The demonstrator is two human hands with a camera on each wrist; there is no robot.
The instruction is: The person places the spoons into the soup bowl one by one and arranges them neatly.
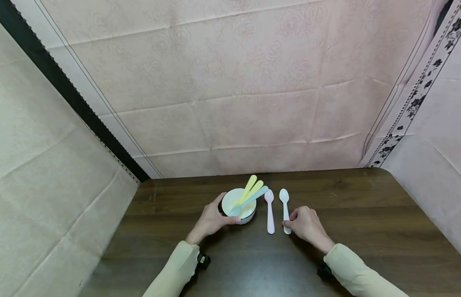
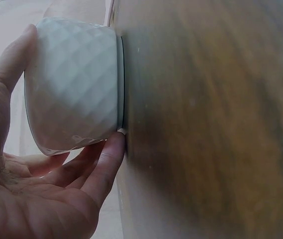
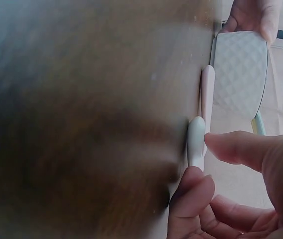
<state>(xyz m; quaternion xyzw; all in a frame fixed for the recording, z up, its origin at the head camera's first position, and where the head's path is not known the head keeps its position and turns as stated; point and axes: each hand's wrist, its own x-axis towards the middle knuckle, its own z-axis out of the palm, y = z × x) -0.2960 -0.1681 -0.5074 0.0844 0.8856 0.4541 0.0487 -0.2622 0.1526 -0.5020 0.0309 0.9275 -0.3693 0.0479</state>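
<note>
In the head view, see the white bowl (image 1: 231, 196) on the brown wooden table (image 1: 171, 206), with the left hand (image 1: 211, 218) half open and curved round its left side, thumb on the near wall. To the right of the bowl, find first the pink spoon (image 1: 270, 216), then, farther from the bowl, the white spoon (image 1: 284, 206). Near the handle end of the latter, note the right hand (image 1: 306, 222), almost closed, thumb and finger pinching. Raise this handle straight and gently, not brushing the pink spoon. Inside the bowl, count two yellow spoons (image 1: 249, 185) and one blue spoon (image 1: 252, 199), handles leaning over the far-right rim; better not to tilt the bowl, or risk spilling them.

In the left wrist view, notice the bowl's diamond-patterned wall, thumb near the rim, one fingertip low by the base. Support evenly there. Cannot see the contents.

In the right wrist view, find the white handle between thumb and finger, with the pink handle between it and the bowl. Cannot tell how firm the pinch is, nor whether already lifted.
</note>
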